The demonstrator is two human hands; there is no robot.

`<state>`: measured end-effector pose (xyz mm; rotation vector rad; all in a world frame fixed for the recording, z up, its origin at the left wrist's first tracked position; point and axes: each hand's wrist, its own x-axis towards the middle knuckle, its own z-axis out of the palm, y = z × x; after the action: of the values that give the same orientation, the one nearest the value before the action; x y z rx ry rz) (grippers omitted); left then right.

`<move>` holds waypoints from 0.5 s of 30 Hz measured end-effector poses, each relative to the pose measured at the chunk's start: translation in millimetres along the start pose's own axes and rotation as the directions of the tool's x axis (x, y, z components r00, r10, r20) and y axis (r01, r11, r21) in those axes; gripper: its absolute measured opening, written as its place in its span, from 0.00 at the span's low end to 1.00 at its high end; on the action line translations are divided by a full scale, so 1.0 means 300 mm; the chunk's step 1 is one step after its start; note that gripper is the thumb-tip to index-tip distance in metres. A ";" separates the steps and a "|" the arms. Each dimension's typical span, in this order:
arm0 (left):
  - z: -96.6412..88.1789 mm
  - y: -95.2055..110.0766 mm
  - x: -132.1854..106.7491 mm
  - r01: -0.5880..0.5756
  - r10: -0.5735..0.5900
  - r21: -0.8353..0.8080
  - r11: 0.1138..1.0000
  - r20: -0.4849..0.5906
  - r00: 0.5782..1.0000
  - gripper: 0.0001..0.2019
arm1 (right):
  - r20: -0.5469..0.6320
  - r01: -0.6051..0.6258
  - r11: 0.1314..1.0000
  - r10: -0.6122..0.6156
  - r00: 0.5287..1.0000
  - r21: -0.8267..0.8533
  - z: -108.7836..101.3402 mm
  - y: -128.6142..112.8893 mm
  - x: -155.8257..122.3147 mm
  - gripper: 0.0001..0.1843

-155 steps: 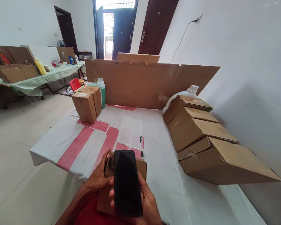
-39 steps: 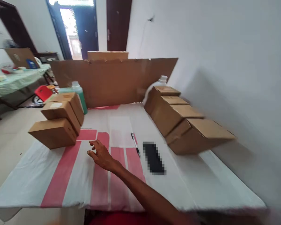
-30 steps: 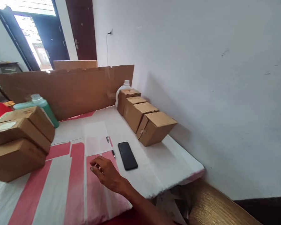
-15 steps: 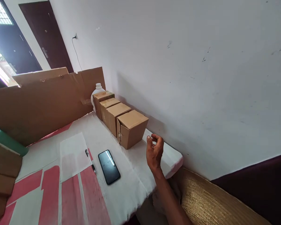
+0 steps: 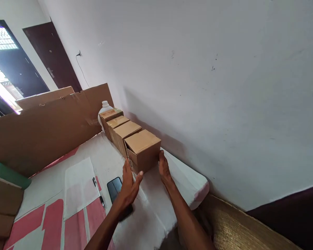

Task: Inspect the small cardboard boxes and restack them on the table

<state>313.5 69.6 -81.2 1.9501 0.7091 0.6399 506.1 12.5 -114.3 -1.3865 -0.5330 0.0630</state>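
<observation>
Several brown cardboard boxes stand in a row along the wall. At the near end is the nearest box (image 5: pixel 148 159), its side flap slightly lifted. My right hand (image 5: pixel 164 167) lies at this box's right side, fingers stretched upward along it. My left hand (image 5: pixel 129 185) is by its front left corner, fingers extended and thumb apart. Whether either palm presses on the cardboard I cannot tell. A black smartphone (image 5: pixel 114 187) lies on the cloth, partly hidden under my left hand and forearm. Left of the phone is a black and white pen (image 5: pixel 98 191).
A white jug (image 5: pixel 105 105) stands behind the far end of the row. A long cardboard panel (image 5: pixel 52 121) rises along the back. At left are a green container (image 5: pixel 9 175) and a cardboard box (image 5: pixel 5 205). A sheet of paper (image 5: pixel 78 180) lies on the table cloth (image 5: pixel 156 201).
My left hand has come into view beside the nearest box. My right hand has moved left to that box and its fingers have straightened. The view has shifted slightly.
</observation>
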 end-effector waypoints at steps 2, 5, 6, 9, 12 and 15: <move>0.026 0.028 0.043 -0.009 0.013 -0.060 0.998 0.058 0.998 0.46 | 0.036 -0.021 0.999 0.022 0.999 -0.025 -0.023 -0.036 -0.069 0.40; -0.019 0.062 -0.009 -0.097 0.104 -0.136 0.986 0.041 0.994 0.44 | 0.119 -0.038 0.998 0.043 0.992 -0.041 -0.046 -0.131 -0.197 0.36; -0.055 0.066 -0.061 -0.109 0.113 -0.146 0.983 0.019 0.993 0.43 | 0.151 -0.034 0.999 0.039 0.988 -0.034 -0.039 -0.170 -0.244 0.34; -0.200 0.045 -0.279 -0.026 0.014 -0.122 0.992 -0.091 0.996 0.43 | 0.260 0.012 1.000 -0.014 0.965 0.011 0.035 -0.276 -0.403 0.30; -0.349 -0.012 -0.510 0.158 -0.170 -0.064 0.985 -0.344 0.923 0.43 | 0.448 0.039 0.996 -0.073 0.891 0.084 0.158 -0.335 -0.588 0.31; -0.464 -0.078 -0.681 0.259 -0.235 -0.047 0.965 -0.599 0.766 0.42 | 0.674 -0.011 0.992 -0.077 0.735 0.125 0.281 -0.331 -0.773 0.32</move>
<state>70.7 17.6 -71.9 1.6322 1.3576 1.1030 242.5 -11.1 -87.7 -1.2058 -1.1493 0.5890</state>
